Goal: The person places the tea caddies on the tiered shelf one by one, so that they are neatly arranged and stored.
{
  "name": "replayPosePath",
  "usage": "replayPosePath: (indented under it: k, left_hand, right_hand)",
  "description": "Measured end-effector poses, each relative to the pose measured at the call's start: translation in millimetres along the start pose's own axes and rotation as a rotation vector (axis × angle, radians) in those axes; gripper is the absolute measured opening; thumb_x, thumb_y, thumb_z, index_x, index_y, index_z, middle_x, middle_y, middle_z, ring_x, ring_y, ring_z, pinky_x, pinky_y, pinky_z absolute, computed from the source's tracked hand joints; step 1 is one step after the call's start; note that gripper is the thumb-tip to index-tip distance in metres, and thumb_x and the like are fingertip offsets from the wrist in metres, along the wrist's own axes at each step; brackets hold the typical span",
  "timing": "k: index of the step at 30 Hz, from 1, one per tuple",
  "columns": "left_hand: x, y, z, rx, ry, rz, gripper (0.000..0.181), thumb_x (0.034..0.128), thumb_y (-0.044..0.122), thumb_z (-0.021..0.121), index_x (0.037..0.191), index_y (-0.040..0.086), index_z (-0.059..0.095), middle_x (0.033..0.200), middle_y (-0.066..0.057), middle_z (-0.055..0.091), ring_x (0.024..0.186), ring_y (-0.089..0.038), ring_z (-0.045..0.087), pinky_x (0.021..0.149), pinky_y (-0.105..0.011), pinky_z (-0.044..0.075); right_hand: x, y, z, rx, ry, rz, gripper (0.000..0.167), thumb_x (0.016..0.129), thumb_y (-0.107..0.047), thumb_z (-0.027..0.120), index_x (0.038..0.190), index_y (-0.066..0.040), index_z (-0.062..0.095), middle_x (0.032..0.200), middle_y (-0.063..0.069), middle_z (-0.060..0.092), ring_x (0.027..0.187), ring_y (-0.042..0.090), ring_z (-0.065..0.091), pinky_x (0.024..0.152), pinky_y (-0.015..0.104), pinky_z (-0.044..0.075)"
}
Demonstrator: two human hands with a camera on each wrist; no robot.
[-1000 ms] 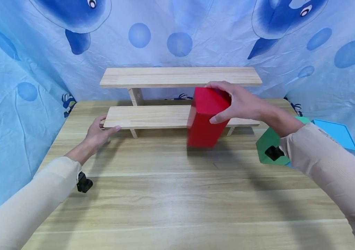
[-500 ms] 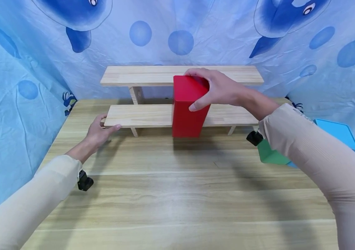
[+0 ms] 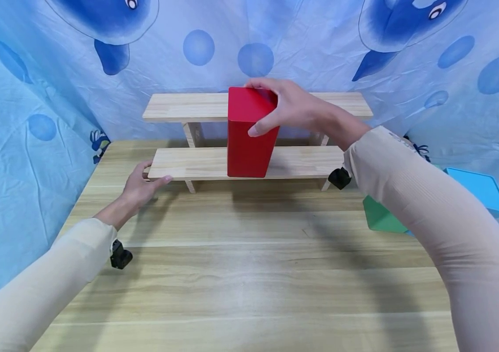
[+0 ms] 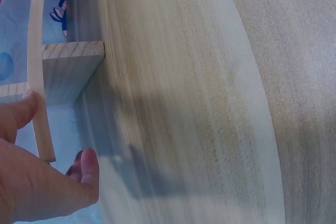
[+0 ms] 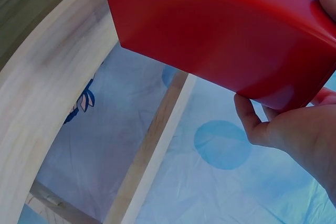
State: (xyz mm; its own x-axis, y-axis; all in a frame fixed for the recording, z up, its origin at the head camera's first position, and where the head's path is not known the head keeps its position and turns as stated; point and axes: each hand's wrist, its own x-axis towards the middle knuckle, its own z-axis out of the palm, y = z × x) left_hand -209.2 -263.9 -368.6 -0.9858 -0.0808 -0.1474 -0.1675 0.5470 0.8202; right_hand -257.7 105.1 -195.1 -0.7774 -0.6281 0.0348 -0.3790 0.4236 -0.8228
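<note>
A: Where to locate the red rectangular box [image 3: 249, 132]?

B: In the right hand [image 3: 291, 105], roughly upright, near the middle of the shelf's length. In the head view, overlapping both the lower shelf board [image 3: 179, 164] and the upper shelf board [image 3: 179, 107]. As to contact with either, impossible to tell from these views.

A: How to describe the right hand's pose?

B: Spread wide around the upper end of the box, from the right. Gripping with the thumb on the front face and the fingers toward the top rear. Turned palm toward the box. Extended from the lower right, along a slanting forearm in a beige sleeve [image 3: 425, 210].

A: And the left hand [image 3: 140, 183]?

B: Placed at the left end of the lower shelf board. Holding that end with the thumb at the front edge and the index finger toward the rear corner. In the left wrist view, showing bent fingertips beyond the board, above the table [image 3: 240, 274].

A: What else to note?

B: At the right, a green box [image 3: 381, 216], partly hidden behind the sleeve.
</note>
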Motion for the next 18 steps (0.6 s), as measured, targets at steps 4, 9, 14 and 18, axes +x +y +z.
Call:
replayPosePath:
  k: [4, 9, 14, 18]
  left_hand:
    - [-0.3, -0.3, 0.5, -0.004, 0.001, 0.004, 0.084, 0.0923, 0.037, 0.064, 0.153, 0.007, 0.015, 0.133, -0.031, 0.037, 0.115, -0.041, 0.047, 0.088, -0.048, 0.044]
    - [0.8, -0.7, 0.8, -0.005, -0.003, 0.01, 0.085, 0.0921, 0.038, 0.064, 0.154, 0.008, 0.014, 0.132, -0.031, 0.037, 0.115, -0.04, 0.047, 0.087, -0.047, 0.045]
    - [1.1, -0.4, 0.3, -0.002, -0.005, 0.006, 0.085, 0.0918, 0.04, 0.064, 0.154, 0.008, 0.014, 0.132, -0.031, 0.037, 0.115, -0.041, 0.047, 0.088, -0.049, 0.045]
    - [1.1, -0.4, 0.7, -0.001, -0.005, 0.003, 0.085, 0.092, 0.039, 0.064, 0.154, 0.008, 0.015, 0.133, -0.031, 0.037, 0.115, -0.041, 0.047, 0.088, -0.05, 0.045]
  right_hand:
    - [6.1, -0.1, 1.1, 0.025, 0.001, 0.004, 0.076, 0.071, -0.021, 0.084, 0.137, -0.019, 0.046, 0.12, 0.002, 0.052, 0.111, 0.021, 0.05, 0.088, 0.037, 0.05]
    - [14.2, 0.8, 4.7, 0.038, -0.008, -0.008, 0.074, 0.071, -0.02, 0.084, 0.135, -0.018, 0.047, 0.12, 0.003, 0.053, 0.11, 0.022, 0.051, 0.087, 0.037, 0.05]
    - [27.4, 0.9, 14.2, 0.055, -0.019, -0.04, 0.071, 0.071, -0.019, 0.084, 0.132, -0.015, 0.049, 0.119, 0.004, 0.055, 0.108, 0.022, 0.053, 0.087, 0.036, 0.048]
    - [39.6, 0.3, 23.1, 0.072, -0.042, -0.052, 0.068, 0.071, -0.018, 0.084, 0.129, -0.014, 0.05, 0.117, 0.006, 0.056, 0.106, 0.023, 0.054, 0.087, 0.036, 0.047]
